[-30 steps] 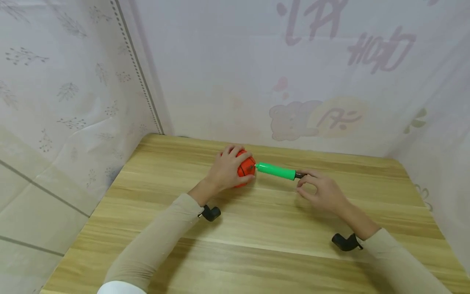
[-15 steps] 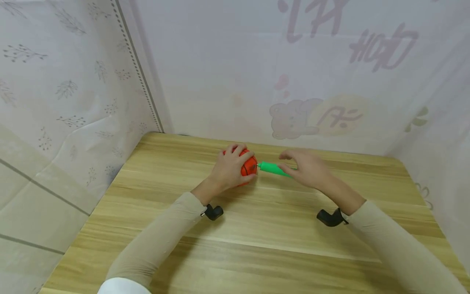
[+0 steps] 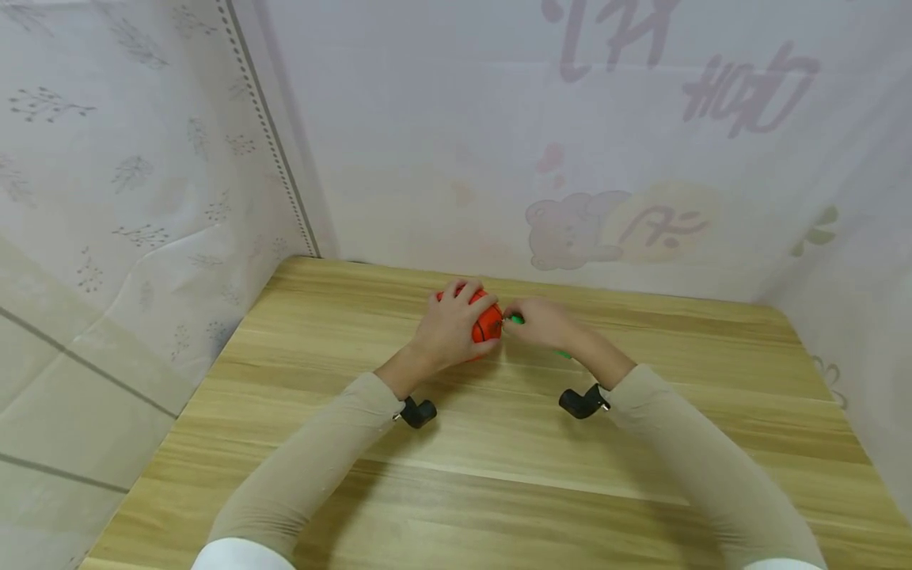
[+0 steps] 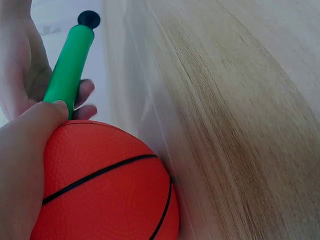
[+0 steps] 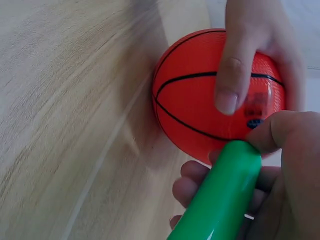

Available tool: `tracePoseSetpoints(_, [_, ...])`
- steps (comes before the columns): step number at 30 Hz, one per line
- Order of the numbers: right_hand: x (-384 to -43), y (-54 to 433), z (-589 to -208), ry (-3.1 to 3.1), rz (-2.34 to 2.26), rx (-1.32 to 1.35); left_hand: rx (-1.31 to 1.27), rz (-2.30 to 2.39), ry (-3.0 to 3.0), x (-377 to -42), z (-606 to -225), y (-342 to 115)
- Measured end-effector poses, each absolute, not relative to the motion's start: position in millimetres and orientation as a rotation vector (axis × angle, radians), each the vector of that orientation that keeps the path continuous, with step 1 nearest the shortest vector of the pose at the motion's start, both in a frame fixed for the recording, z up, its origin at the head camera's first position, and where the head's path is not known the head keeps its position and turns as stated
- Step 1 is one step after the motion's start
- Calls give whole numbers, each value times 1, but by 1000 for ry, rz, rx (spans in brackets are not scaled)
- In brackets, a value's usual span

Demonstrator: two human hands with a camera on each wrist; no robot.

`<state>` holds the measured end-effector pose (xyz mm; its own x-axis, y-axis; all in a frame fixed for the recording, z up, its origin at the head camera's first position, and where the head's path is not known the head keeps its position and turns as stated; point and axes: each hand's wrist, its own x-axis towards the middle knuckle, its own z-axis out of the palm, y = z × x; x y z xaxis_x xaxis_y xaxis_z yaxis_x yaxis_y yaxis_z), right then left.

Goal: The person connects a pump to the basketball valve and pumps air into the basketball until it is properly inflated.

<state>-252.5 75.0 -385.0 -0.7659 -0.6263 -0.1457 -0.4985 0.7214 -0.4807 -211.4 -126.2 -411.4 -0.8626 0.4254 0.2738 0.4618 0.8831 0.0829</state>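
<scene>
A small orange-red toy basketball (image 3: 488, 324) with black seams sits on the table. My left hand (image 3: 447, 326) grips it from the left, fingers over the top and thumb along the near side. A green ball pump (image 5: 220, 192) points at the ball's right side, its black handle end (image 4: 89, 20) facing away. Around the pump's front end, right beside the ball, my right hand (image 3: 545, 323) holds on with thumb and fingers. In the head view this hand covers most of the pump. The needle is hidden behind the fingers in the right wrist view.
The wooden table (image 3: 499, 491) ends at a pale printed curtain (image 3: 427, 158) at the back. Another patterned curtain (image 3: 128, 158) hangs on the left. A black wrist mount (image 3: 416, 413) juts below the left wrist, and a second wrist mount (image 3: 580, 402) below the right.
My right hand has let go of the pump's black handle, moved left along the green barrel and taken hold of its front end by the ball. My left hand stays on the ball.
</scene>
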Motion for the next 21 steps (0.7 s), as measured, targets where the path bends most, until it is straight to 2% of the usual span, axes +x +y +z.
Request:
tracePoseSetpoints(12, [-244, 60, -395, 2768, -467, -705, -700, -134, -2863, -207, -408, -119])
tracePoseSetpoints(21, [-243, 70, -414, 2826, -548, -809, -715, -120, -2870, -210, -408, -119])
